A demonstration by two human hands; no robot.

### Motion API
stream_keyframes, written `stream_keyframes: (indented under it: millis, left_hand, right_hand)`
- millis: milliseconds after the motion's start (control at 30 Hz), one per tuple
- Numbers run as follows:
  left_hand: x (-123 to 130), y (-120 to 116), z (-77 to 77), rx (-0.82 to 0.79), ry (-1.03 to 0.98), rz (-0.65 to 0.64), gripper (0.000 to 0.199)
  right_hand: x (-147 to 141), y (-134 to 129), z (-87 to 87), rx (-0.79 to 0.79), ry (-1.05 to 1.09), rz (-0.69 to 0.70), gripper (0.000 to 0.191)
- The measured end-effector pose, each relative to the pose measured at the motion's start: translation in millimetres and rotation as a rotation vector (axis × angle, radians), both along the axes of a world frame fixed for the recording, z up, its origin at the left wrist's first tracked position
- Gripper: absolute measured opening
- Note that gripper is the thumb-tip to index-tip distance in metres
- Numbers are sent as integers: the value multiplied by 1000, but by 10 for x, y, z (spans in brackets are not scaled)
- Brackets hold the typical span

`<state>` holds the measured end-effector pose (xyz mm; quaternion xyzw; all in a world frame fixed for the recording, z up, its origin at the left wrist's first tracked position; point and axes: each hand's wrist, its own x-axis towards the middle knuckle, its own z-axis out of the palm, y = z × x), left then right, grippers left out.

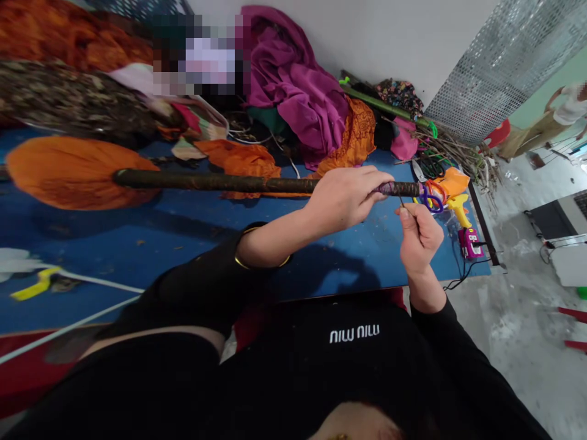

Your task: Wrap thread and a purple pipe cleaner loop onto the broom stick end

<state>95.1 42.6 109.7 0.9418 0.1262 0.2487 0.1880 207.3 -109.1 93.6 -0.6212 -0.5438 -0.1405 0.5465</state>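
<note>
A long dark brown stick (206, 181) lies level across the view above the table. Its left end meets a rounded orange cloth piece (68, 171). My left hand (343, 195) is closed around the stick toward its right end, where a purple wrapping shows by the fingertips and dark wrapping covers the tip. Just below that tip, my right hand (419, 238) pinches a thin dark strip (402, 201) that runs up to the stick. A purple loop (431, 199) shows at the stick's right end; whether it is attached I cannot tell.
On the blue table (183, 250) are a yellow glue gun (459, 209), scissors (417, 170) and a pink power strip (471, 243) with cords. Magenta cloth (298, 85), orange cloth and twigs (472, 156) line the back. A white cord (105, 281) crosses the left. Another person (568, 107) stands far right.
</note>
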Motion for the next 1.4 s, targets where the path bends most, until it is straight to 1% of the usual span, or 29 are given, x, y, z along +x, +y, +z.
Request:
stream_keyframes:
  millis: [100, 200, 267, 333, 433, 567, 667, 733, 800, 900, 967, 1100, 1233, 1400]
  left_hand:
    - [3, 3, -5, -23, 1, 1, 39]
    - [-6, -4, 7, -90, 12, 43, 40]
    - [-21, -12, 25, -141, 10, 83, 43]
    - [-43, -17, 49, -185, -1, 93, 43]
    - [-77, -13, 86, -244, -14, 53, 40]
    - [-106, 4, 122, -286, -43, -18, 41]
    - [-117, 12, 136, -309, -52, -55, 41]
    - [-121, 17, 139, -324, -50, -73, 41]
    - [-124, 24, 139, -337, -50, -90, 41]
    - [-124, 36, 144, -349, -49, -106, 42]
    - [-124, 40, 154, -346, -32, -109, 39]
    - [-126, 28, 175, -275, 21, -57, 27]
    - [-128, 13, 179, -165, 62, 24, 26]
    - [-115, 41, 146, -83, 68, 6, 27]
  right_hand:
    - [38, -47, -33, -33, -77, 16, 30]
    - [89, -91, -79, -86, -194, 23, 26]
    - [122, -98, -110, -116, -293, -4, 26]
    - [152, -87, -141, -130, -401, -42, 27]
    - [197, -58, -196, -121, -512, -83, 30]
    - [265, -45, -290, -124, -504, -119, 28]
    - [296, -24, -364, -93, -405, -52, 23]
    - [296, 22, -416, -71, -245, 13, 22]
    - [285, 96, -475, -66, 23, 77, 26]
    - [277, 228, -568, -73, 463, 198, 44]
    - [285, 297, -615, -84, 629, 256, 53]
    - [303, 350, -635, -89, 709, 287, 54]
    - [283, 351, -601, -76, 713, 294, 58]
    - [257, 337, -581, -95, 715, 258, 57]
